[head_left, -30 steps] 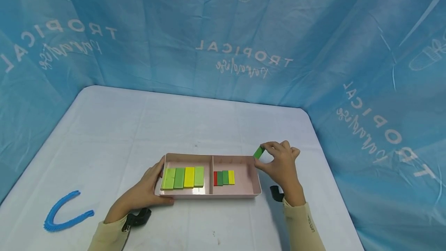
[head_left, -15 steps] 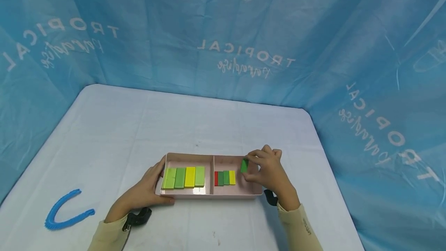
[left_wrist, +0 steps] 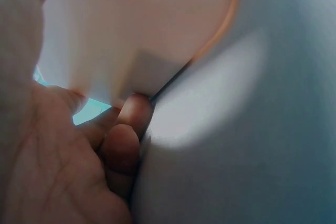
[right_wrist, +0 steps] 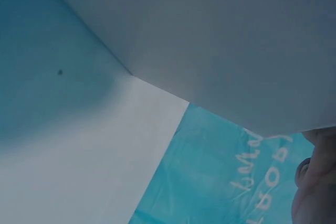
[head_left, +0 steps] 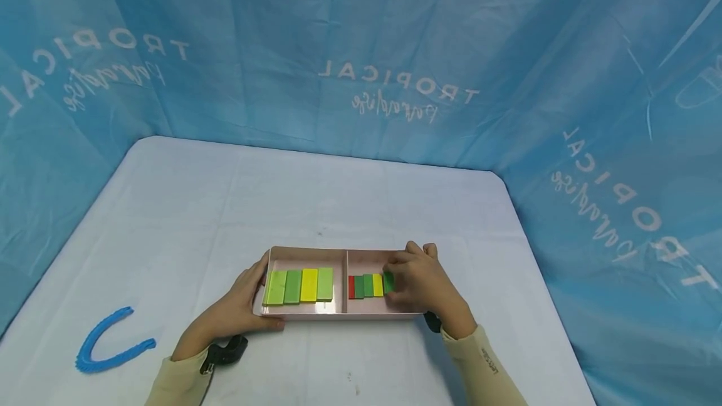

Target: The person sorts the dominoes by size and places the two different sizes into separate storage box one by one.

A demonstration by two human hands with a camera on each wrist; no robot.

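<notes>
A shallow pinkish box (head_left: 339, 287) with a divider lies on the white table. My left hand (head_left: 241, 302) grips its left end, thumb along the front wall and fingers round the side; the left wrist view shows fingertips against the box wall (left_wrist: 136, 19). My right hand (head_left: 420, 284) is inside the right compartment, pinching a small green block (head_left: 388, 282) beside a row of small blocks: red (head_left: 351, 287), green (head_left: 368, 286) and yellow (head_left: 378, 285). Larger green and yellow blocks (head_left: 308, 285) line the left compartment. In the right wrist view the box wall (right_wrist: 210, 40) hides most of that hand.
A curved blue ridged tube (head_left: 96, 346) lies at the table's left. Blue printed curtains (head_left: 338, 49) hang around the table (head_left: 316, 199). Black wrist straps sit on both forearms.
My right hand has come from beyond the box's right rim, leftward and down into the right compartment, bringing the green block to the row's right end. The left hand keeps its grip.
</notes>
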